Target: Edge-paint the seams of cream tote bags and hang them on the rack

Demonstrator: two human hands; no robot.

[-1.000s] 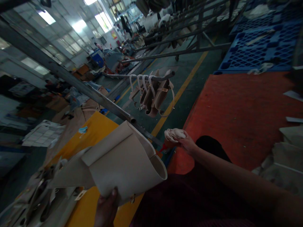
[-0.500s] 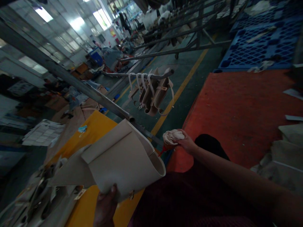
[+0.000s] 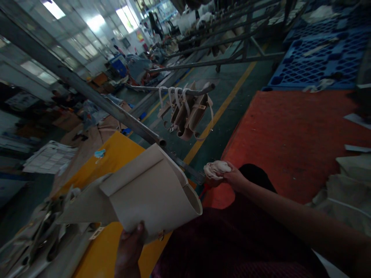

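A beige handbag (image 3: 150,189) with its flap folded out to the left is held up over the yellow board. My left hand (image 3: 131,243) grips its lower edge, thumb on the outer face and fingers hidden behind. A small metal fitting (image 3: 161,235) shows at the bag's bottom edge. To the right of the bag and apart from it, my right hand (image 3: 234,177) is closed around a crumpled whitish cloth (image 3: 216,170). Something red sticks out below the cloth; its kind is unclear.
Several beige bags (image 3: 43,239) lie heaped on the yellow board (image 3: 121,150). More bags (image 3: 188,114) hang from a metal rail. A metal pole (image 3: 87,90) slants across the left. On the right are an orange-red surface (image 3: 290,135), blue pallets (image 3: 315,58) and beige pieces (image 3: 348,193).
My right hand has moved slightly right, away from the bag, with the cloth still in it. The left hand keeps hold of the bag in nearly the same place.
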